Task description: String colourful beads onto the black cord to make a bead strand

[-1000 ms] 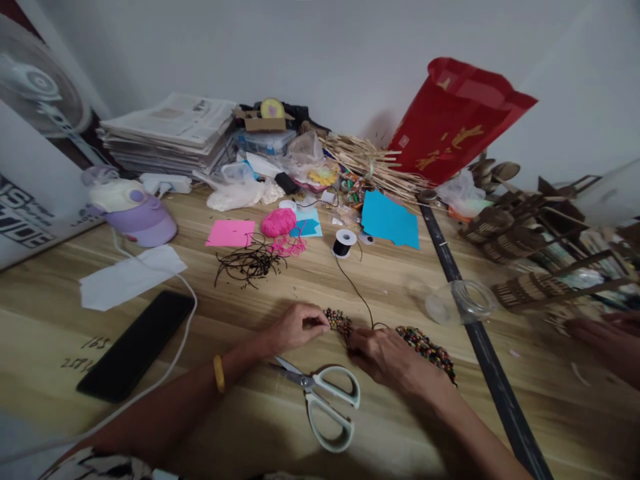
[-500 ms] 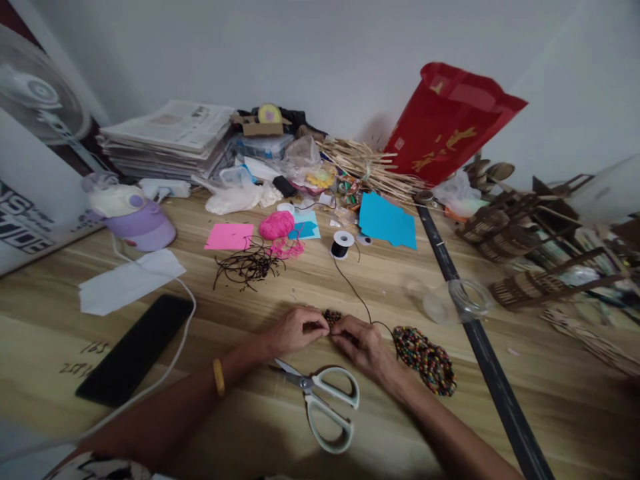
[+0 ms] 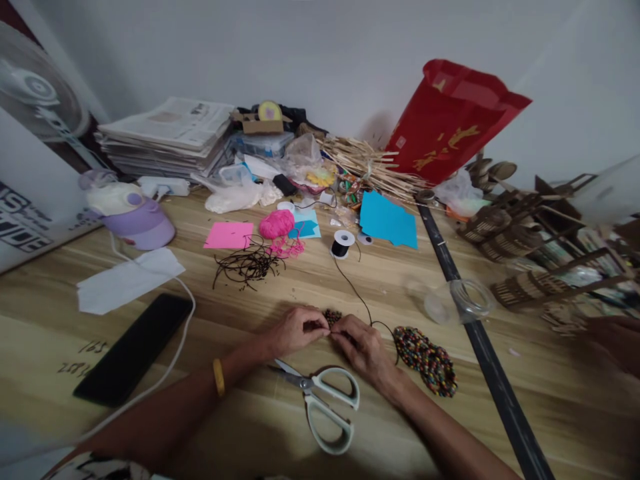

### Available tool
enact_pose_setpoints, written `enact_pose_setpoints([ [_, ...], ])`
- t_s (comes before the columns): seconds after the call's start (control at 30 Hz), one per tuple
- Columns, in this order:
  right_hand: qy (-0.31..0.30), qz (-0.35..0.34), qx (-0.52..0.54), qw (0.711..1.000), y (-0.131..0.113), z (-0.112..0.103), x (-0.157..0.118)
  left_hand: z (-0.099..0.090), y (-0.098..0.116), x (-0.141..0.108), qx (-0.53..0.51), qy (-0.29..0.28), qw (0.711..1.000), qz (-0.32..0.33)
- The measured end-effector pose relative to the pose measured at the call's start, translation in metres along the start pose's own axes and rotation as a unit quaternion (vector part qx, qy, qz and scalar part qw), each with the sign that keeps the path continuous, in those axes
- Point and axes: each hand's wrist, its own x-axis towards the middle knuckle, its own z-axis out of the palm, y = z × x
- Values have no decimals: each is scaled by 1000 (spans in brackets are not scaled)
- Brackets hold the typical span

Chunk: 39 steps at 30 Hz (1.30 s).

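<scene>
My left hand (image 3: 303, 330) is closed in a pinch, thumb against fingers, its tips meeting those of my right hand (image 3: 361, 341). The right hand pinches too. Between the fingertips is what looks like a thin bit of black cord, mostly hidden. Just beyond them lies a small bunch of dark, mixed-colour beads (image 3: 332, 316). Black cord (image 3: 356, 292) trails from a white spool (image 3: 343, 244) and passes behind my right hand. A coiled strand of multicoloured beads (image 3: 425, 360) lies right of that hand. White-handled scissors (image 3: 306, 384) rest open below both hands.
Black cord scraps (image 3: 247, 263), pink yarn (image 3: 277, 225) and blue card (image 3: 389, 220) lie farther back. A black phone-like slab (image 3: 134, 350) and white cable (image 3: 187, 333) are left. A clear tape roll (image 3: 470, 299) and woven baskets (image 3: 530, 288) stand right, near another person's hand (image 3: 615, 341).
Another person's hand has come in at the right edge, over the bundle of thin strips there. My own hands keep almost the same pinch and place.
</scene>
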Motion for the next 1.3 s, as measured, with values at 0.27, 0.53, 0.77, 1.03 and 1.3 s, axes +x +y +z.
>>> enact_pose_setpoints([
  [0.27,16,-9,0,1000,3,4,-1,-1,0,1,-20,-3,1000,-23],
  [0.53,16,-21,-13,1000,9,7,-3,2,-5,0,-21,-10,999,-35],
  [0.77,36,-17,-88,995,15,6,-7,-2,-8,4,-18,30,998,-56],
  [1.03,55,-20,-67,996,18,8,-7,-6,-14,5,44,14,998,-32],
  [1.3,52,-20,-67,996,18,8,-6,-5,-14,2,142,-22,989,18],
])
